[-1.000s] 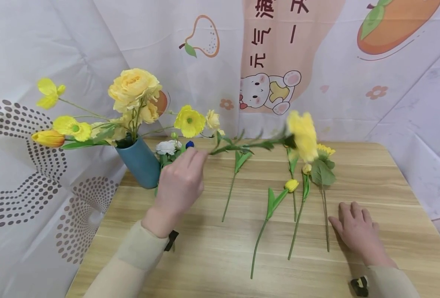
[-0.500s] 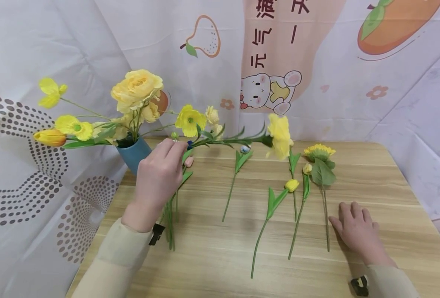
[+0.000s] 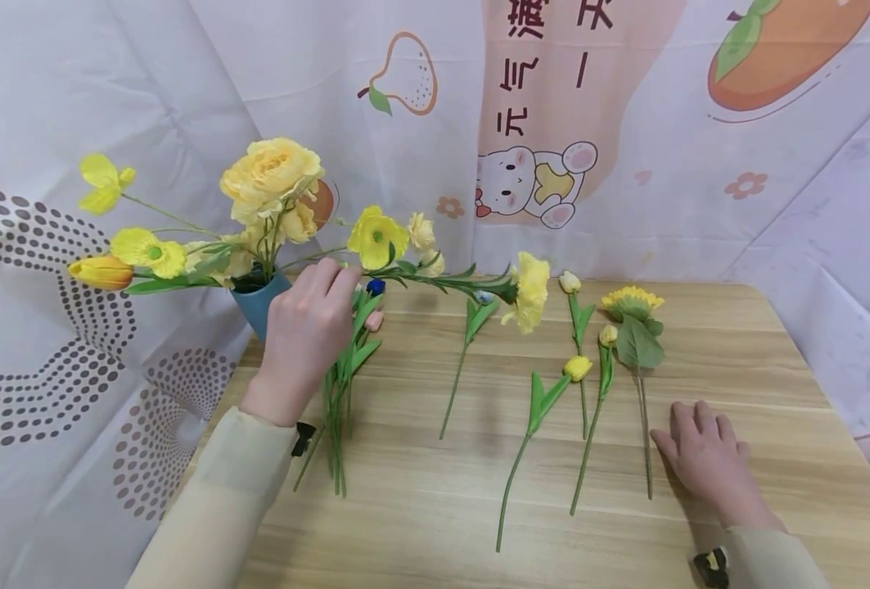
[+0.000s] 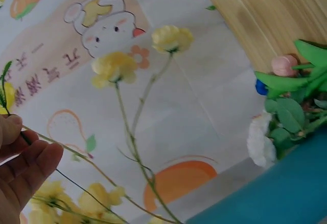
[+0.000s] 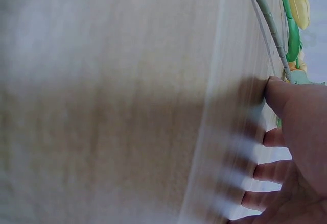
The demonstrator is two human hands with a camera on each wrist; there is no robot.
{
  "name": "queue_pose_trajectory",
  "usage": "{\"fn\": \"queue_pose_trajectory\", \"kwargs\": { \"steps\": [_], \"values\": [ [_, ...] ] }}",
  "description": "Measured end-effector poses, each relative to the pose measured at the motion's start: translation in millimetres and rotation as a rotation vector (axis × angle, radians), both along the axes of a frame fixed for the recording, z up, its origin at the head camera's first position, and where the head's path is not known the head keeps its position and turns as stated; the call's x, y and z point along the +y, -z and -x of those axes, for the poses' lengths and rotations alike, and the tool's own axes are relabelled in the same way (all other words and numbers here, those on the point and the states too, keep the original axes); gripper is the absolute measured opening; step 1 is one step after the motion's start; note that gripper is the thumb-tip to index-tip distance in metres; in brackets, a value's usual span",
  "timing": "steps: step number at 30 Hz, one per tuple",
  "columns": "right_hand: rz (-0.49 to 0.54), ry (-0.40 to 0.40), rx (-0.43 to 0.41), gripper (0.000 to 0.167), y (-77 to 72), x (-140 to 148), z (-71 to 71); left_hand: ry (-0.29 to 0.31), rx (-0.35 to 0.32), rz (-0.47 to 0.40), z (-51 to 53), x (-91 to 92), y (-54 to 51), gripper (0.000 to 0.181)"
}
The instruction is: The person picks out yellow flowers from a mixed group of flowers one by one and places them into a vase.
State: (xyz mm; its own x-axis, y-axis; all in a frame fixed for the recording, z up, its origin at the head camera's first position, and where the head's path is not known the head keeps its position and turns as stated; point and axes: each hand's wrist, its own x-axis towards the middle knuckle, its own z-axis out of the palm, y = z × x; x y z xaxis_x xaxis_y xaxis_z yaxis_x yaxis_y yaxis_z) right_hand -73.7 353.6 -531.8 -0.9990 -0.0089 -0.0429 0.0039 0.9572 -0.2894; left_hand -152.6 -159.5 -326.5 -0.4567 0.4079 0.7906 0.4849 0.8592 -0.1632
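Your left hand [image 3: 305, 319] has its fingers [image 4: 38, 160] clamped on the stem of the ruffled yellow flower [image 3: 532, 293], which lies near level above the worktop [image 3: 420, 507], near the mouth of the blue vase [image 3: 259, 309].

Chief hazard: the head stands well out from your pinch, so its weight could turn the stem and let it droop.

Second: the stem crosses the yellow poppy [image 3: 377, 237] in view; contact cannot be confirmed, but a sweep could snag it and tip the vase.

Third: a low pass could drag the green-leaved bunch [image 3: 367, 352] below.

Your right hand [image 3: 703, 450] rests on the worktop, fingers apart, gripping nothing; a careless shift could roll the sunflower [image 3: 632, 303], its stem just beside your thumb.
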Motion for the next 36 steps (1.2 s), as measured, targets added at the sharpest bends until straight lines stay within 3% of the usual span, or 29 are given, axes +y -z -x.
{"fn": "queue_pose_trajectory", "kwargs": {
  "steps": [7,16,21,29,36],
  "values": [
    [0.003,-0.003,0.008,0.059,0.2,-0.7,-1.8,-0.027,-0.023,-0.049,15.4,-16.7,0.4,0.017],
    [-0.009,-0.005,0.039,0.058,-0.5,-2.6,-3.7,-0.033,-0.087,-0.228,30.8,-41.7,8.5,0.015],
    [-0.004,0.0,0.055,0.057,0.9,-3.1,-4.1,-0.037,-0.078,-0.297,34.3,-50.8,12.2,0.013],
    [-0.013,-0.003,0.04,0.058,3.5,-1.9,-3.4,-0.073,-0.037,-0.37,37.2,-57.9,8.4,0.009],
    [0.003,0.002,0.04,0.058,6.4,-0.6,-3.0,-0.135,-0.084,-0.376,38.8,-68.4,10.8,0.014]
  ]
}}
